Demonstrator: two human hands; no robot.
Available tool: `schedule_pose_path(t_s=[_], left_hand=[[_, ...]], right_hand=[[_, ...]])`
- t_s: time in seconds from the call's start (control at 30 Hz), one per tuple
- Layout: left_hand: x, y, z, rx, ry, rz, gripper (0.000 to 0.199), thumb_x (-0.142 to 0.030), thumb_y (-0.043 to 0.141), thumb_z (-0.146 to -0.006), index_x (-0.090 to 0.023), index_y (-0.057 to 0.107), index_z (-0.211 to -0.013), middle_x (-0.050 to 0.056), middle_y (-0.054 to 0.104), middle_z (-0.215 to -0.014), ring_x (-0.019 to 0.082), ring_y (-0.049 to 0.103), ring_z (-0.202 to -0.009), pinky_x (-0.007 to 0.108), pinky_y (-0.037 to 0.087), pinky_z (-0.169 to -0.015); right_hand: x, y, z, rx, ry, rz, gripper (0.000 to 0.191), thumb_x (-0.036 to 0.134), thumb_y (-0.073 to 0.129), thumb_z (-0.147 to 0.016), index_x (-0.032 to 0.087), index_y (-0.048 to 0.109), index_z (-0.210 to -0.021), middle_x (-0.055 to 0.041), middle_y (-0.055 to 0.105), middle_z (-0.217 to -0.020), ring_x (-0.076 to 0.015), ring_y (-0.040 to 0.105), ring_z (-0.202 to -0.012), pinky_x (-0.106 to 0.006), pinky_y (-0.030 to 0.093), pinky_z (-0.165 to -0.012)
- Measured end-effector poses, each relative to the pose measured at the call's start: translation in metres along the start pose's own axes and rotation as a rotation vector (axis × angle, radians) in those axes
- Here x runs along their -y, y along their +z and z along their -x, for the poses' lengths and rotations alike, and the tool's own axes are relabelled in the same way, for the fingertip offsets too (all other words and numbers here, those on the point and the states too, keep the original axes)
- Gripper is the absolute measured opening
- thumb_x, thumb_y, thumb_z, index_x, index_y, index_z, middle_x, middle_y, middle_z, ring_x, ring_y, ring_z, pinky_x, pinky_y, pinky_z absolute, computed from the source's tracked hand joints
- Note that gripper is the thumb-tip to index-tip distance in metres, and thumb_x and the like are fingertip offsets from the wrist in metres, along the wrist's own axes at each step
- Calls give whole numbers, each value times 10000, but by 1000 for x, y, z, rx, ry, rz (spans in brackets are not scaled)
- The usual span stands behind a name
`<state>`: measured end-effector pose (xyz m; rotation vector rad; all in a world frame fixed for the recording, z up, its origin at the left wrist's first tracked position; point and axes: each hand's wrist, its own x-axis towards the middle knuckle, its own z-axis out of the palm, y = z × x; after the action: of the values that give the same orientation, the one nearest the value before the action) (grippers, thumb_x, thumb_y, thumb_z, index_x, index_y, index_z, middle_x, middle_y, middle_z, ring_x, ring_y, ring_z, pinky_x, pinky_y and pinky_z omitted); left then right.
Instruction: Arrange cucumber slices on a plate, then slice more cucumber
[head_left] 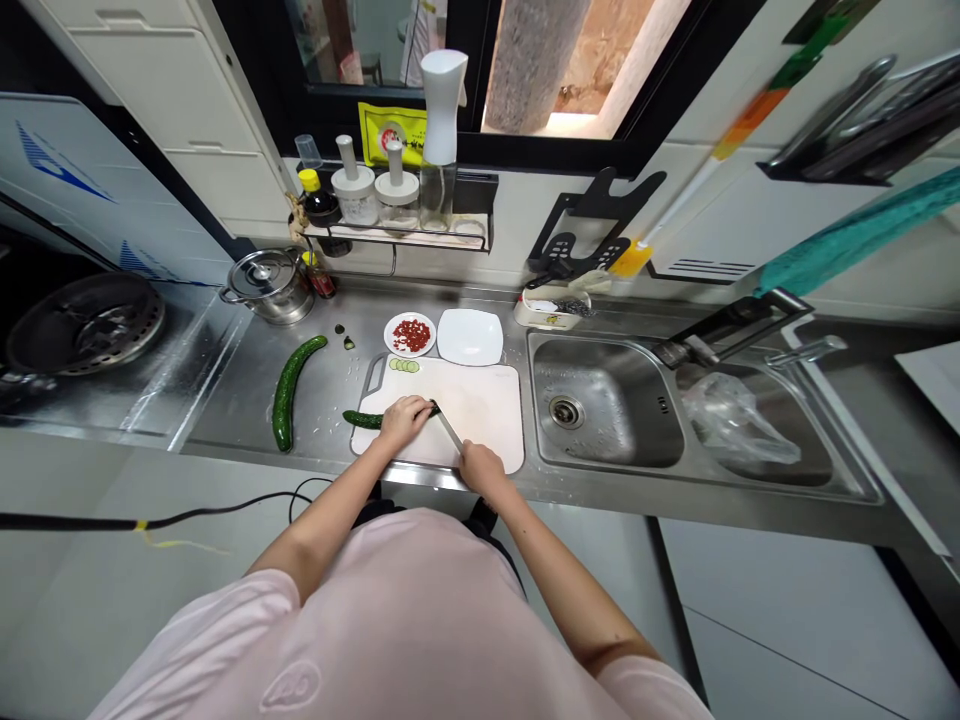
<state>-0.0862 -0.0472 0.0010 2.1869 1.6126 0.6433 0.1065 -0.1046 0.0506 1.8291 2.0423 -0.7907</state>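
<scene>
A cucumber [362,419] lies across the left part of the white cutting board [480,395], and my left hand [405,421] is closed over its right portion. My right hand [481,468] grips a knife [448,428] by the handle, which the fingers hide. The blade points up and left, its tip at the cucumber's right end beside my left fingertips. Several pale cucumber slices [404,366] overlap near the board's upper left corner. Left of the board, a whole curved cucumber [286,395] rests on the steel counter.
Behind the board are a plate of chopped red pieces [411,335] and a white plate [470,337]. A lidded pot [270,285] and a pan [86,322] stand left. The sink [607,400] is right, with a plastic bag [739,418] beyond. Dark cucumber ends [348,343] lie on the counter.
</scene>
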Motion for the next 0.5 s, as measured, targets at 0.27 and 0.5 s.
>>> schedule_pose_path(t_s=[0.27, 0.5], left_hand=[[-1, -1, 0, 18, -21, 14, 239, -326, 470, -910, -268, 679, -1012, 22, 662, -996, 151, 572, -963, 270, 441, -850], [-2, -3, 0, 10, -55, 26, 246, -348, 477, -906, -274, 657, -1056, 18, 666, -1041, 159, 580, -990, 275, 446, -859]], right_hand=[[-7, 7, 9, -5, 5, -1, 245, 181, 386, -898, 142, 572, -1053, -142, 662, -964, -226, 635, -905, -280, 408, -705], [-14, 3, 15, -25, 5, 13, 268, 214, 372, -918, 151, 588, -1062, -133, 661, -964, -219, 627, -912, -280, 400, -730]])
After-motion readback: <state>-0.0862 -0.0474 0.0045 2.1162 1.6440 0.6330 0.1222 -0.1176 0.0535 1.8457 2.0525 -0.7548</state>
